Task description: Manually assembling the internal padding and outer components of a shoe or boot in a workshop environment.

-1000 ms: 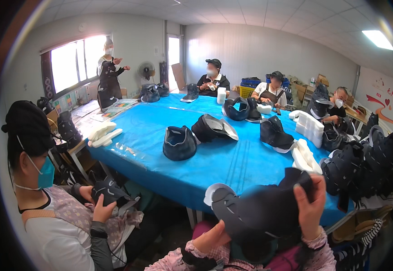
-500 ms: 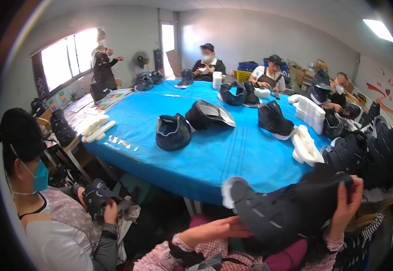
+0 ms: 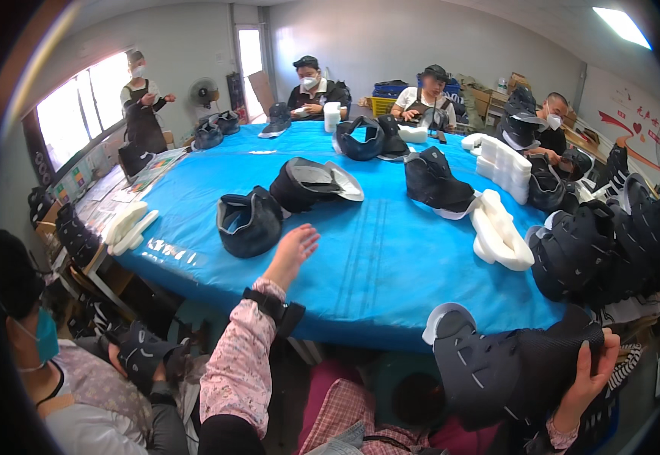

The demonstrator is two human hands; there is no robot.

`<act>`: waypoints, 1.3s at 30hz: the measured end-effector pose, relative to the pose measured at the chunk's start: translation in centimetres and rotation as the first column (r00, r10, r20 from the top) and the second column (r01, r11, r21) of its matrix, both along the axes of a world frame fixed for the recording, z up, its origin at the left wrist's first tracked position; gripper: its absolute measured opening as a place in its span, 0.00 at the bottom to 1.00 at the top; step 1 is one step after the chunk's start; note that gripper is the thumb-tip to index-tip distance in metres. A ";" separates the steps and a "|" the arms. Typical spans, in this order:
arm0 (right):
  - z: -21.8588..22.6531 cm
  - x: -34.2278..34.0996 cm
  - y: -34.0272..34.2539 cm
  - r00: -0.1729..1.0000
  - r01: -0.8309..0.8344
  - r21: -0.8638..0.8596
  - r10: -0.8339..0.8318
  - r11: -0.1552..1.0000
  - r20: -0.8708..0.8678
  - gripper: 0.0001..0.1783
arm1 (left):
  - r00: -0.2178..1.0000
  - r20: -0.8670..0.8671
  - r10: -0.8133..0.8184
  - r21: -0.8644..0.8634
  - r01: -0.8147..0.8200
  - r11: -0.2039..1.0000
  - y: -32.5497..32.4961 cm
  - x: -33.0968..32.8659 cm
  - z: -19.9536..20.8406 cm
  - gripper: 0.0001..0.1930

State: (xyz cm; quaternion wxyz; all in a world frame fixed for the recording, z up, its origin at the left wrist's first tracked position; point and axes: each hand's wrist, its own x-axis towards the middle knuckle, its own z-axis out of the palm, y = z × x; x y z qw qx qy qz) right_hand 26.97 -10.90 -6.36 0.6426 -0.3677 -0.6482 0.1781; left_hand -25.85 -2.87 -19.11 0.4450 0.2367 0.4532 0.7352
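My right hand (image 3: 589, 373) grips the right end of a long stack of nested black caps (image 3: 489, 368) with small light-grey marks. A pale, curved brim (image 3: 449, 320) shows at the stack's left end, beside the table edge. My left hand (image 3: 296, 250) is stretched out over the blue-covered table (image 3: 360, 265), fingers extended and holding nothing. Closest to it stands a black cap (image 3: 249, 226) with its hollow inside showing. Just behind lies another black cap (image 3: 315, 184) with a grey underside to its brim.
White foam pieces lie at the table's right (image 3: 501, 231) and left (image 3: 127, 227). Several stacked caps (image 3: 584, 246) crowd the right side. A co-worker (image 3: 80, 379) sits close on my left, handling a black cap. Other people work around the far side.
My left hand has let go of the cap stack and reached forward over the table. The stack, in my right hand, has swung lower and to the right. The view has shifted.
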 end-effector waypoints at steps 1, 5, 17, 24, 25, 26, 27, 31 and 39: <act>-0.1 0.2 0.1 0.999 0.007 0.004 -0.008 1.000 0.034 0.09 | 0.998 -0.002 0.060 -0.004 -0.060 0.998 1.7 -0.6 -0.3 0.17; 0.5 0.0 0.2 0.999 0.039 -0.016 -0.039 0.999 0.011 0.11 | 0.606 -0.611 0.509 -0.046 -0.669 0.742 8.9 -4.3 0.6 0.39; 0.2 -0.2 1.2 0.993 0.115 -0.029 -0.115 0.993 0.012 0.11 | -0.099 -0.823 0.559 0.546 -0.409 0.731 7.6 0.7 -0.7 0.43; 0.3 -0.4 1.8 1.000 -0.027 0.032 0.026 0.999 0.011 0.11 | -0.054 -0.824 0.564 0.539 -0.385 0.750 4.7 0.9 2.7 0.34; 0.2 -0.4 1.8 0.999 -0.043 0.032 0.043 0.999 -0.002 0.12 | -0.006 -0.886 0.463 0.436 -0.348 0.830 4.5 0.8 3.2 0.29; 0.3 -0.4 1.6 0.999 -0.041 0.025 0.041 0.999 0.005 0.12 | 0.044 -0.937 0.347 0.318 -0.306 0.897 4.0 1.0 3.5 0.25; 0.3 -0.4 1.3 0.999 -0.024 0.012 0.024 1.000 -0.028 0.12 | -0.101 -0.931 0.350 0.364 -0.279 0.889 4.0 1.3 4.4 0.21; -1.1 0.2 2.2 0.993 -0.087 0.047 0.090 0.995 -0.079 0.12 | -0.121 -0.935 0.334 0.348 -0.115 0.931 2.7 0.7 8.9 0.18; -1.8 0.6 0.9 0.958 -0.244 0.074 0.252 0.967 -0.133 0.11 | 0.410 -0.746 -0.525 -0.559 0.044 0.828 -3.9 0.0 18.4 0.12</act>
